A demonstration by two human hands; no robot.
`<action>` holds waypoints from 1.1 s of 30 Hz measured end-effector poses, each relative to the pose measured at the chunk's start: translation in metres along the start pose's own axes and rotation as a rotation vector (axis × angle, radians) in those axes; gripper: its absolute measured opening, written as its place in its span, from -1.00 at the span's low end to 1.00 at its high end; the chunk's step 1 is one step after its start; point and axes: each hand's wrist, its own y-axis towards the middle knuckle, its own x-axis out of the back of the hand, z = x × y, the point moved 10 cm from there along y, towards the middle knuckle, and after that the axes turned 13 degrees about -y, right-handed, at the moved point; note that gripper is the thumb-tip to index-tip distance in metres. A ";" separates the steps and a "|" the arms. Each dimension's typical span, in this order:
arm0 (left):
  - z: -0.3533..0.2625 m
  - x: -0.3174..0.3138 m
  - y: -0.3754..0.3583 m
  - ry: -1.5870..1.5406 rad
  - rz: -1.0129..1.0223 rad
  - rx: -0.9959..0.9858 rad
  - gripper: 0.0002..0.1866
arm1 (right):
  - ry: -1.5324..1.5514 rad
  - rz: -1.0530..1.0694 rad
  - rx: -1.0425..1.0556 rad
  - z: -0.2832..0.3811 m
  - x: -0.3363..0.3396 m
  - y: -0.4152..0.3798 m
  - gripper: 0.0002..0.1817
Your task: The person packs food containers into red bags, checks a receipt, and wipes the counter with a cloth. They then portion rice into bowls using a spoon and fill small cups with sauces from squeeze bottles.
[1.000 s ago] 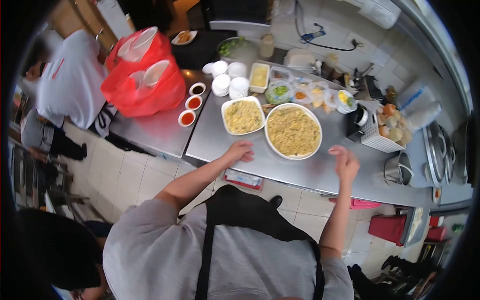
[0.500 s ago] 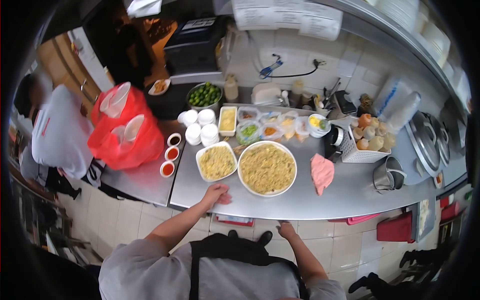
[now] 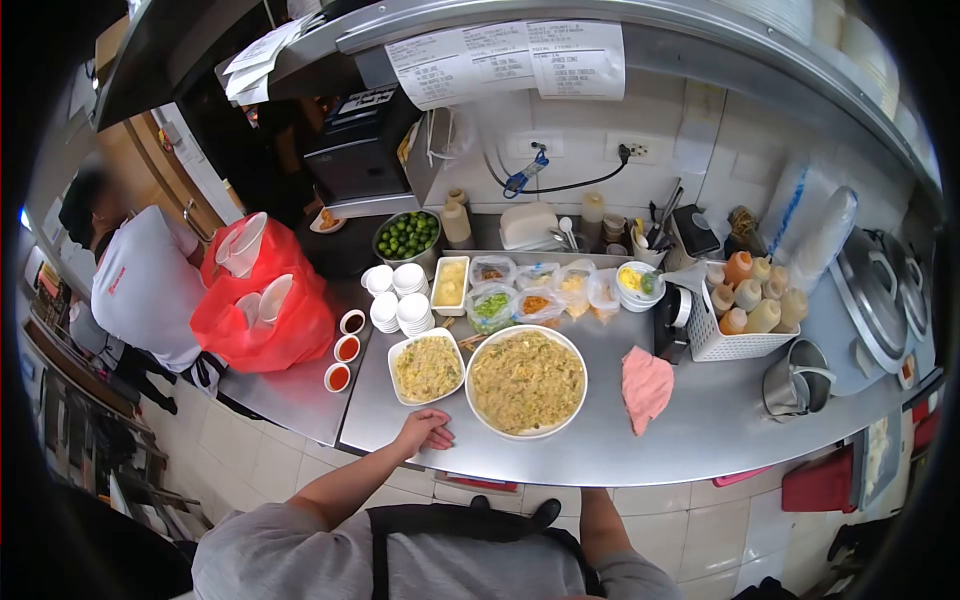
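Observation:
My left hand (image 3: pixel 426 431) rests over the counter's front edge, fingers apart and holding nothing, just below a square white bowl of noodles or rice (image 3: pixel 427 368). To its right stands a large round white bowl (image 3: pixel 527 382) full of similar food. My right forearm (image 3: pixel 602 520) reaches to the counter's edge, and the hand itself is hidden beneath it. A pink cloth (image 3: pixel 647 389) lies right of the round bowl. Behind the bowls are bags of chopped green food (image 3: pixel 491 308) and a white tub with yellow contents (image 3: pixel 451 284).
Red bags (image 3: pixel 262 310) with white containers, three sauce cups (image 3: pixel 347 348), stacked white cups (image 3: pixel 411 281), a bowl of green limes (image 3: pixel 407 236), a basket of bottles (image 3: pixel 745 342), metal pitchers (image 3: pixel 797 380). A person (image 3: pixel 150 270) stands at the left. Receipts (image 3: pixel 578 60) hang overhead.
The view has tilted up, showing more of the shelf and receipts. My right hand has gone from sight below the counter's edge. My left hand stays near the square bowl.

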 end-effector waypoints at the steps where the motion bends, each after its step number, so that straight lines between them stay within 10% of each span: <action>1: -0.001 -0.001 -0.001 0.004 -0.005 0.013 -0.82 | -0.001 0.003 -0.005 0.000 -0.001 0.000 -0.68; 33: -0.003 0.004 -0.006 0.070 -0.160 -0.018 -0.83 | 0.024 0.055 0.013 -0.033 -0.043 0.004 -0.68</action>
